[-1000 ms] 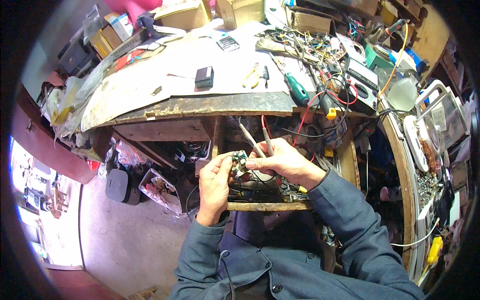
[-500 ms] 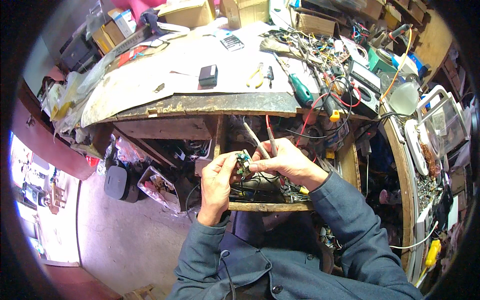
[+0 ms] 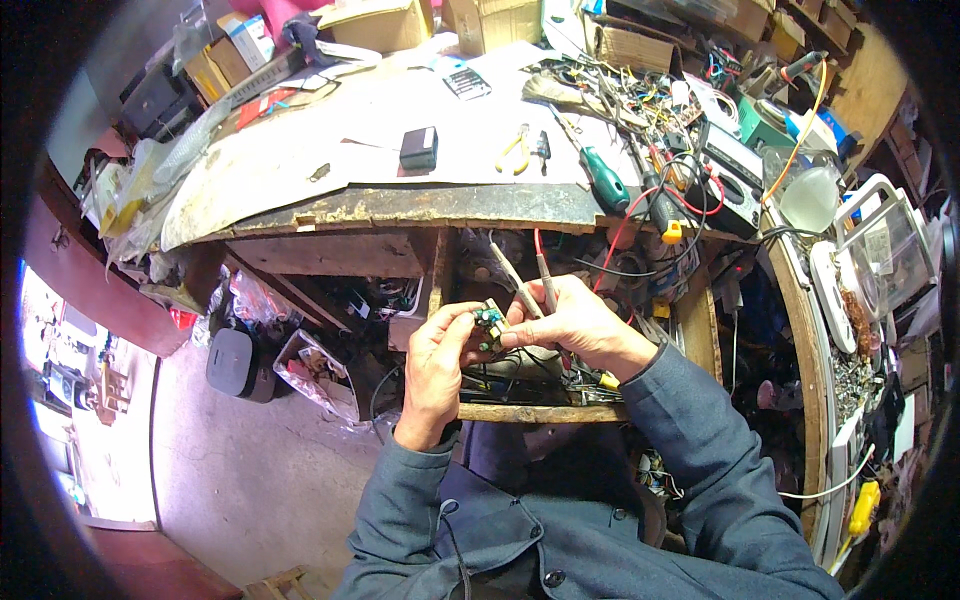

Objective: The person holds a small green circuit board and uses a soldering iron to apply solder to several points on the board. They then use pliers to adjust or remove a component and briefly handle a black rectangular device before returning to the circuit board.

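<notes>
My left hand (image 3: 437, 365) and my right hand (image 3: 575, 325) meet in front of my chest, below the workbench edge. Together they pinch a small green circuit board (image 3: 489, 322) with tiny parts on it. My right hand also grips two thin probes (image 3: 530, 280), one pale and one red, which stick up between its fingers towards the bench. A red lead and a black lead run from them up to a grey meter (image 3: 722, 182) on the bench.
The worn wooden workbench (image 3: 400, 205) carries a small black box (image 3: 419, 148), yellow-handled pliers (image 3: 514, 148), a green-handled screwdriver (image 3: 603, 180), tangled wires and cardboard boxes. A round clear lamp (image 3: 806, 196) stands at the right. Clutter fills the shelf under the bench.
My hands stay together on the small board. The probes in my right hand have shifted slightly and now stand more upright.
</notes>
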Available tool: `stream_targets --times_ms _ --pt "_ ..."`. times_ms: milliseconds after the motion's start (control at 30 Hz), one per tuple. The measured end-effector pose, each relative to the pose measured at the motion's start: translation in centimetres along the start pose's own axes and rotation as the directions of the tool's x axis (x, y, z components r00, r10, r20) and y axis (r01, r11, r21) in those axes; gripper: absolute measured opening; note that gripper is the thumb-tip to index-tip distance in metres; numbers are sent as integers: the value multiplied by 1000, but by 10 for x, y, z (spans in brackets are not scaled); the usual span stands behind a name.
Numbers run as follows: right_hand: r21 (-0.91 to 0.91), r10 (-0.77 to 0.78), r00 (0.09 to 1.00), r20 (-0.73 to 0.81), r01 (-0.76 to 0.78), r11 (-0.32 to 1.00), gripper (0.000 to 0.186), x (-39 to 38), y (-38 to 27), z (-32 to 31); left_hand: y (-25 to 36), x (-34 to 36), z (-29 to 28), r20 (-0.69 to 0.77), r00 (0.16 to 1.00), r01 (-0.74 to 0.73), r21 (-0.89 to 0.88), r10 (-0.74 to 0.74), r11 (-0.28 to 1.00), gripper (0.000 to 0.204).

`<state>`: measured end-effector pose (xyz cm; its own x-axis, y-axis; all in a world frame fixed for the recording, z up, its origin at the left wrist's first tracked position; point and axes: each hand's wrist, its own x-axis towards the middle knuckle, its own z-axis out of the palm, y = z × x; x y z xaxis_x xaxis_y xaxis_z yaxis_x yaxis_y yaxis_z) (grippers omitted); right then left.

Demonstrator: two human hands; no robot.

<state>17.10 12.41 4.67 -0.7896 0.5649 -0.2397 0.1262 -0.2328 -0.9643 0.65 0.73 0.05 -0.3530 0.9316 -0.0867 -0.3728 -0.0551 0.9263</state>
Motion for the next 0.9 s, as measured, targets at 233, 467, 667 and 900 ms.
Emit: stream_targets --times_ms 233,467,667,900 --pt "-36 2 1000 15 -2 999 25 2 3 -1 -6 2 -6 43 999 -3 -51 5 999 24" --pt "-82 0 1000 22 2 997 28 3 4 -2 -5 2 -5 48 999 11 -40 -9 999 25" --pt "-99 -25 999 43 29 995 29 5 8 -3 0 0 -1 36 999 19 -35 -18 999 26" --pt "-101 -28 999 22 30 994 26 3 4 0 -4 2 -2 36 999 -2 -42 3 999 27"
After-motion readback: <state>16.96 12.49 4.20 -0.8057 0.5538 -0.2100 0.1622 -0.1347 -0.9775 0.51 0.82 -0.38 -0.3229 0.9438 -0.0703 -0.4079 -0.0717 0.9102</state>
